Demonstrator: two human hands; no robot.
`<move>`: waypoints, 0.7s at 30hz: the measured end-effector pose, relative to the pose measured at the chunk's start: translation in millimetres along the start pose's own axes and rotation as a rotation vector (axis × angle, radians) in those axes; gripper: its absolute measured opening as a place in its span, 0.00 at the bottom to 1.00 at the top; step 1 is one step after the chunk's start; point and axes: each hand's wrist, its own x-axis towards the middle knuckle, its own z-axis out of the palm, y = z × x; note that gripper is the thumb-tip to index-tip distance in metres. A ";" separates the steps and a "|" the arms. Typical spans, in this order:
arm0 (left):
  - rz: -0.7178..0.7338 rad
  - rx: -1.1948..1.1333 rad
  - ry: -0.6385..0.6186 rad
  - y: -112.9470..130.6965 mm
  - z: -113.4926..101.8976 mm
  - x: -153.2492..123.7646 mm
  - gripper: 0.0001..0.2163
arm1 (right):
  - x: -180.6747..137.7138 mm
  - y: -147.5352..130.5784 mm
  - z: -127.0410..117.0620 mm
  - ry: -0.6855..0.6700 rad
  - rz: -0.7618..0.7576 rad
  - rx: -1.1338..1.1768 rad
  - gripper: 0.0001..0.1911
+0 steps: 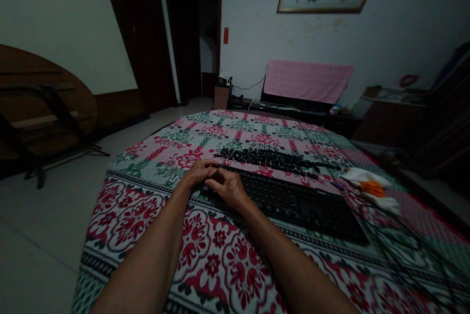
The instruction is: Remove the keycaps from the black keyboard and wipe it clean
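Observation:
A black keyboard frame (293,204) lies across a bed covered with a red, green and white floral cloth (154,216). Rows of loose black keycaps (271,157) lie on the cloth just behind it. My left hand (200,172) and my right hand (227,188) meet at the keyboard's left end, fingers curled and pinched together there. What they pinch is too small and dark to make out.
White and orange cloths (370,189) lie to the right of the keyboard, with a thin cable (396,250) trailing over the bed. A folded wooden table (40,103) leans at the left wall. A pink-covered unit (306,81) stands beyond the bed.

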 end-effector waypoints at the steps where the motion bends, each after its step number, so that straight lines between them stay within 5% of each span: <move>1: -0.005 -0.004 0.001 -0.3 0.2 -0.1 0.20 | -0.2 -0.7 -0.3 -0.004 -0.008 -0.025 0.10; 16: 0.017 0.035 0.039 -5.6 2.0 3.3 0.20 | -2.7 -4.4 2.8 -0.096 -0.140 -0.286 0.04; 21: 0.022 -0.024 -0.012 -0.7 2.4 -0.9 0.21 | -4.2 -0.8 4.9 -0.012 -0.072 -0.235 0.05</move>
